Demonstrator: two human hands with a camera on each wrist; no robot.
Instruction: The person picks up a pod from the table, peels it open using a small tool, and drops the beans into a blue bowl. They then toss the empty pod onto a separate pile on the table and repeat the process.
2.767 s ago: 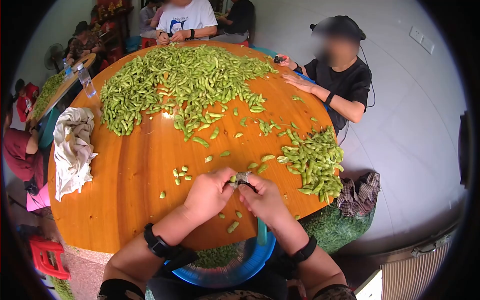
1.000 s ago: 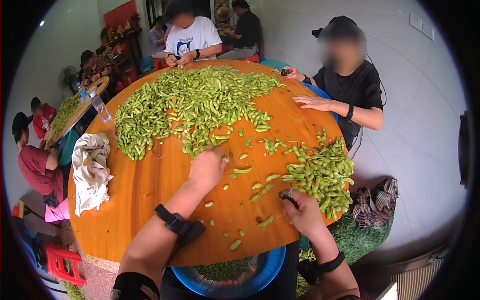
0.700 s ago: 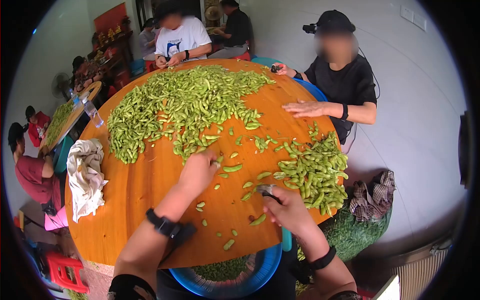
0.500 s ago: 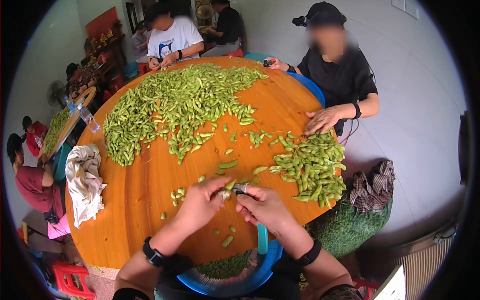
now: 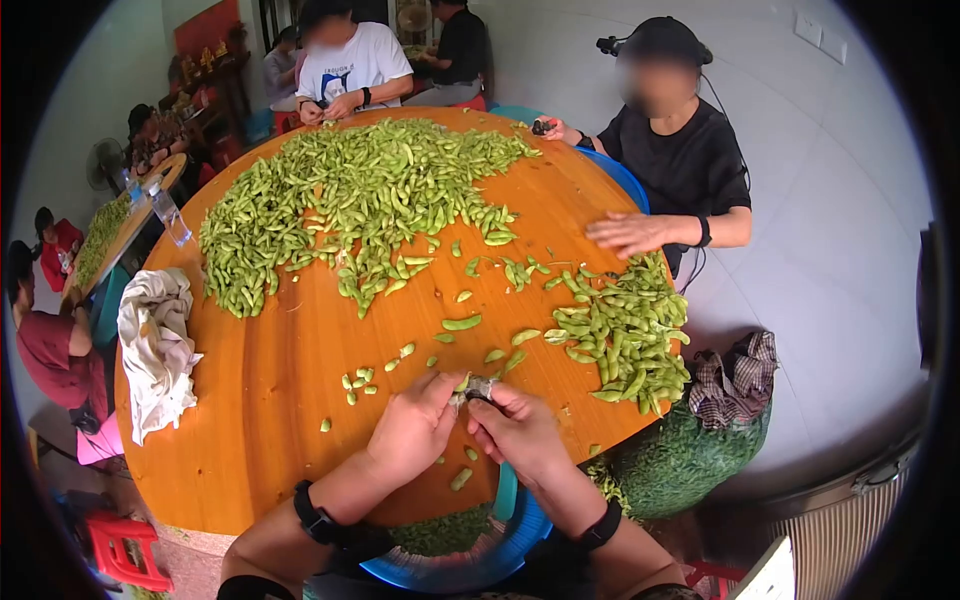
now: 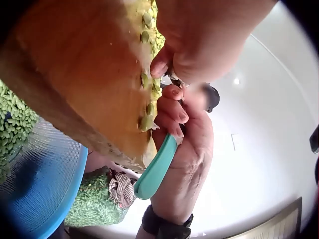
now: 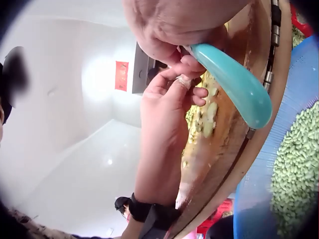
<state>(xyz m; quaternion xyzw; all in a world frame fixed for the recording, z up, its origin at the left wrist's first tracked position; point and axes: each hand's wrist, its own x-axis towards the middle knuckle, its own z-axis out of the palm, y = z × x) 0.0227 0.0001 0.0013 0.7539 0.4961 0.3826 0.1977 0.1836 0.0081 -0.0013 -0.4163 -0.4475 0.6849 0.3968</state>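
At the near edge of the round wooden table (image 5: 270,400) my two hands meet. My left hand (image 5: 445,395) pinches a green edamame pod (image 5: 462,384) at its fingertips. My right hand (image 5: 485,400) grips a tool with a teal handle (image 5: 506,490), its metal tip against the pod. The left wrist view shows the teal handle (image 6: 154,172) sticking down from the right hand's curled fingers (image 6: 172,117). In the right wrist view the teal handle (image 7: 234,82) hangs over a blue basin (image 7: 259,209) of shelled beans. That blue basin (image 5: 520,540) sits below the table edge.
A big heap of pods (image 5: 350,200) covers the far half of the table; a smaller heap (image 5: 620,330) lies at right. Loose beans (image 5: 358,380) lie near my hands. A white cloth (image 5: 155,345) hangs at left. Other people sit around. A bag of pods (image 5: 680,460) stands below right.
My left hand reached out to the pods, then drew back with one to meet the right hand at the near edge. The person in black moved a hand at the right heap.
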